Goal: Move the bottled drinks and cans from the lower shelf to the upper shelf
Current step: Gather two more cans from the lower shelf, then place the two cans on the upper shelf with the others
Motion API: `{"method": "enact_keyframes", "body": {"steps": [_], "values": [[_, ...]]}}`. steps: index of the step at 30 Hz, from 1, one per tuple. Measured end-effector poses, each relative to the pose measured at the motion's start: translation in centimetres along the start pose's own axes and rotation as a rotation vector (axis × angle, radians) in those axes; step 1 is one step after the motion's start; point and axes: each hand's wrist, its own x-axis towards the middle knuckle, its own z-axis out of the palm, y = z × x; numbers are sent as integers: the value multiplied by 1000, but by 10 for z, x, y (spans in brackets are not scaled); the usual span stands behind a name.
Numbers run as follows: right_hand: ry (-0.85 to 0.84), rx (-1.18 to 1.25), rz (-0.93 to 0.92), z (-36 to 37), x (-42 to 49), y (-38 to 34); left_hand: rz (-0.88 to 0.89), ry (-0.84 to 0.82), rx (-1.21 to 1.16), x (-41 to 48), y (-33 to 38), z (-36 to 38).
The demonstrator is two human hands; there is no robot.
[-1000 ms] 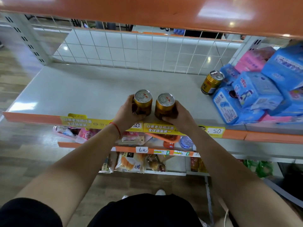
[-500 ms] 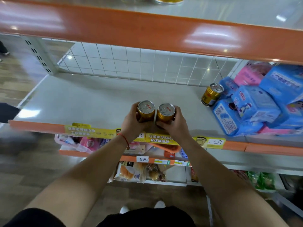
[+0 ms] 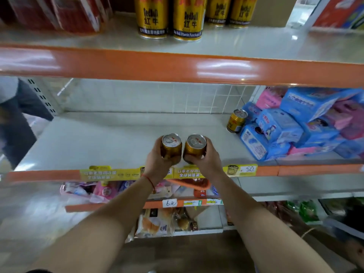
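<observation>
Gripping is confirmed both sides: a gold can [image 3: 171, 145] is held upright by the curled fingers of the left hand [image 3: 157, 161], a second can [image 3: 195, 147] likewise by the right hand [image 3: 207, 161], side by side over the front edge of the lower shelf [image 3: 98, 138]. A third can [image 3: 236, 121] is seen beyond and right of the right fingers; tall cans [image 3: 187, 18] are stood on the upper shelf [image 3: 256, 46] above.

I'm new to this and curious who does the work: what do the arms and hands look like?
They are a person's left hand and right hand, both without gloves. The forearms are uncovered, with no sleeves showing. A thin red string bracelet circles the left wrist.
</observation>
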Motion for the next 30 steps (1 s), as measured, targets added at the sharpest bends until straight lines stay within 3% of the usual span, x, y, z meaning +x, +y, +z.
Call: {"method": "enact_keyframes", "body": {"steps": [15,30], "values": [[-89,-13,-170,-71,-47,-77,180,124,35,-74,102,-21],[-6,10,-463,-175,-88,-199,491,201,-29,-127,233,-47]]}}
